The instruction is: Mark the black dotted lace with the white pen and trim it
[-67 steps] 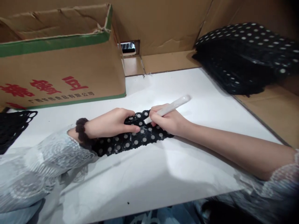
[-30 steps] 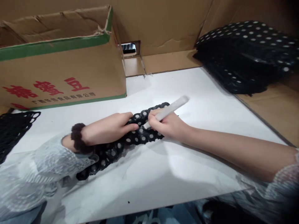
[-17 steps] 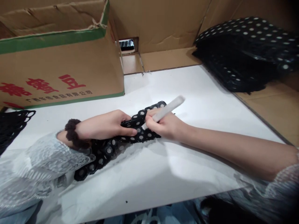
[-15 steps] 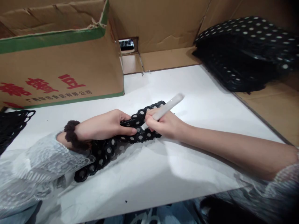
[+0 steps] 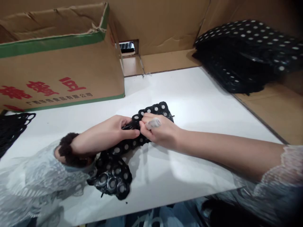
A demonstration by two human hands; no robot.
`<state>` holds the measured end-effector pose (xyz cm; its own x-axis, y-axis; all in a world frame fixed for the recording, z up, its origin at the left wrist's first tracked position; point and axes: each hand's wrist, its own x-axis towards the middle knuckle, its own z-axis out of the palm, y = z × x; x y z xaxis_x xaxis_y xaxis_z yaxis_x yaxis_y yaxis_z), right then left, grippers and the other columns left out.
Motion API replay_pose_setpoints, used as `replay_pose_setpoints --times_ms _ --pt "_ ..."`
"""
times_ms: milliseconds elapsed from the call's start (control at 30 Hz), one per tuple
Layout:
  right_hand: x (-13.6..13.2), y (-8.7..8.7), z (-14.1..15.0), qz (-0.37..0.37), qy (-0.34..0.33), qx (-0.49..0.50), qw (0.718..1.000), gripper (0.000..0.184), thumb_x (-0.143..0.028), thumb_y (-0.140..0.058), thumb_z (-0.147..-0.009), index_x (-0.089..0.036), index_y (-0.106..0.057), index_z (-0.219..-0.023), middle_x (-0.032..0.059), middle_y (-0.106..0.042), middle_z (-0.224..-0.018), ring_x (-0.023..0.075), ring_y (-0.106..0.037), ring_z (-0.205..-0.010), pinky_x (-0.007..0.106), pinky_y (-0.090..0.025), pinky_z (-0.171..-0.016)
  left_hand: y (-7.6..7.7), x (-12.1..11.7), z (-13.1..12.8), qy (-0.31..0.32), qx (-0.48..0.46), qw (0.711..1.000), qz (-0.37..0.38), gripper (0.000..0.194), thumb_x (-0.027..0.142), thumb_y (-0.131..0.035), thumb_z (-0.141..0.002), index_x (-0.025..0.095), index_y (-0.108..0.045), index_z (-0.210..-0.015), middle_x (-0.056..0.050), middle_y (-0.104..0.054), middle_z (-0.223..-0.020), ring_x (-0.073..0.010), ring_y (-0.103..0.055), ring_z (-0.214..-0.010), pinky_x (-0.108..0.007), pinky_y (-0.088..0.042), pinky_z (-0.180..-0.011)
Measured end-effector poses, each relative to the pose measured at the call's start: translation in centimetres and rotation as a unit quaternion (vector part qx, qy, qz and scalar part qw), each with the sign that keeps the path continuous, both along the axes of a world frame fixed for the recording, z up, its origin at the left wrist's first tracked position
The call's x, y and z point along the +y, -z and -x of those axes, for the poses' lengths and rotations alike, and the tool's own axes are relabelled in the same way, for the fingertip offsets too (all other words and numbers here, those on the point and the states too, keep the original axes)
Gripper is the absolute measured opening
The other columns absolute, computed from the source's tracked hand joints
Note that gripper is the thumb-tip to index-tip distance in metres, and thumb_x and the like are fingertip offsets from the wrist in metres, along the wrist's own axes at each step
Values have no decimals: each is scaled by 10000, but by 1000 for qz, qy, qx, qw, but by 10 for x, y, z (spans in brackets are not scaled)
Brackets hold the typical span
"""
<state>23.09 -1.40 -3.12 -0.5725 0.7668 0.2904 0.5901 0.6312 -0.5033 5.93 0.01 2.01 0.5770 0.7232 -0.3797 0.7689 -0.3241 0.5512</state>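
Observation:
A flexible black sheet of joined rings with pale round centres point(image 5: 126, 147) lies across the white tabletop, its near end bunched up below my left wrist. My left hand point(image 5: 111, 130) grips the sheet's middle between thumb and fingers. My right hand point(image 5: 163, 129) is closed around a white pen-shaped tool point(image 5: 153, 123), now seen nearly end-on. The tool's tip is hidden behind my fingers, over the sheet just right of my left thumb. The sheet's far end shows beyond my right hand.
A cardboard box point(image 5: 59, 66) with green edges and red characters stands at the back left. Black netting with open holes point(image 5: 14, 129) lies at the left edge. A pile of dotted black sheets point(image 5: 248, 56) sits on cardboard at the back right. Cardboard walls point(image 5: 163, 28) enclose the back.
The sheet has slid and turned, its near end now bunched toward the front. My right hand has shifted left, and the tool has swung from slanting up-right to nearly end-on.

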Motion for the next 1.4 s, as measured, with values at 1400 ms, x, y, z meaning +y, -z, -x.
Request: replay_pose_setpoints --times_ms 1400 --pt "-2 -8 -10 213 166 251 929 166 -160 -463 -658 -206 -313 -713 -60 -378 -510 79 -383 -445 216 -306 -439 18 -47 -1 246 228 783 -524 254 279 -337 -869 156 -492 -710 -15 -435 -587 -172 -452 -516 -305 -348 -519"
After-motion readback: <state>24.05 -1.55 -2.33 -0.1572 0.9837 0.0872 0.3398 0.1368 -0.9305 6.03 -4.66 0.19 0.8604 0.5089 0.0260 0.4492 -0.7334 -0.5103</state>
